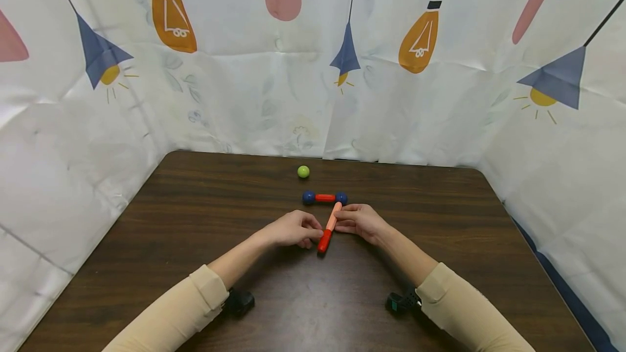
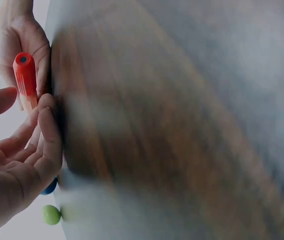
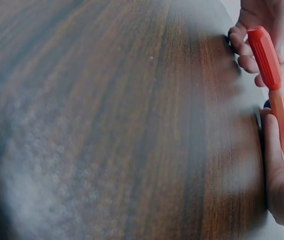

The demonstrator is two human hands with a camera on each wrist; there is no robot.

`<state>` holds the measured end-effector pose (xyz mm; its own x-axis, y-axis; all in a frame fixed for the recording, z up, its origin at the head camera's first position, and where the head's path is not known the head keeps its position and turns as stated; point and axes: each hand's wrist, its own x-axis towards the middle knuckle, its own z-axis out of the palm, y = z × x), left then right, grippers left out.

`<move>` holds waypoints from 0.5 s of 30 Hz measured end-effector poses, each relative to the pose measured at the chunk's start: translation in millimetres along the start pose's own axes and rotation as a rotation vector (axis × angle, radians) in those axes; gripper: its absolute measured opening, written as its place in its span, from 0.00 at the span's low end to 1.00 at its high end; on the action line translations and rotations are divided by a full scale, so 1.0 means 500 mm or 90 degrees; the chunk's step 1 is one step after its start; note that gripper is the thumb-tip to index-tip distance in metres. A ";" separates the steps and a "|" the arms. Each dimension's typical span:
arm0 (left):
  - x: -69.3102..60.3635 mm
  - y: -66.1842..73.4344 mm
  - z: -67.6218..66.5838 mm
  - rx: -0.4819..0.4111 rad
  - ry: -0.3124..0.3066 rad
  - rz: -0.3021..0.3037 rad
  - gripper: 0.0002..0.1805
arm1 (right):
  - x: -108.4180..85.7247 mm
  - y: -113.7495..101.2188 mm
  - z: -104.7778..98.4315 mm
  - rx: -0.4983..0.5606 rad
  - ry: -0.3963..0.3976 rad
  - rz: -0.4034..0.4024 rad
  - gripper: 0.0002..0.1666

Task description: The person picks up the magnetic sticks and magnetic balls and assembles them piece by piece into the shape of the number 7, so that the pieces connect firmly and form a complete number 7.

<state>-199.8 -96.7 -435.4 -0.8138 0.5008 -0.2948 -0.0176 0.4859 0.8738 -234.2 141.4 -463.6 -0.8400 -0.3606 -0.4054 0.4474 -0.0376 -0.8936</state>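
Observation:
A stick with a red ribbed half (image 1: 324, 242) and a peach half (image 1: 333, 216) slants over the table, red end nearer me. The right hand (image 1: 363, 222) pinches the peach half between thumb and fingers. Beside the red half is the left hand (image 1: 295, 228), its thumb and loosely bent fingers apart around that end; whether the thumb touches is unclear. In the right wrist view the red half (image 3: 266, 57) rises toward the left hand (image 3: 262, 30). A small dark hole shows in the red tip (image 2: 23, 59) in the left wrist view.
Just beyond the stick lies a dumbbell-like piece, a red rod (image 1: 325, 198) with blue balls (image 1: 308, 197) on both ends. Farther back sits a green ball (image 1: 303, 171). The dark wooden table (image 1: 220, 189) meets a patterned curtain (image 1: 244, 102) at its back edge.

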 end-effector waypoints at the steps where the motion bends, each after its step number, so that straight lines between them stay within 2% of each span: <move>1: -0.001 0.000 -0.003 0.009 0.005 0.000 0.12 | 0.000 0.000 0.000 0.001 0.000 0.000 0.18; 6: -0.003 -0.005 -0.021 0.057 0.036 -0.007 0.10 | 0.000 0.001 -0.001 -0.003 -0.003 -0.007 0.17; 15: -0.010 -0.008 -0.036 0.076 0.048 -0.020 0.09 | -0.001 0.001 0.003 -0.003 0.005 -0.002 0.21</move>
<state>-206.2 -114.0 -430.6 -0.8550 0.4317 -0.2874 0.0227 0.5847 0.8109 -233.2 140.0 -463.6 -0.8440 -0.3526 -0.4041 0.4430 -0.0338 -0.8959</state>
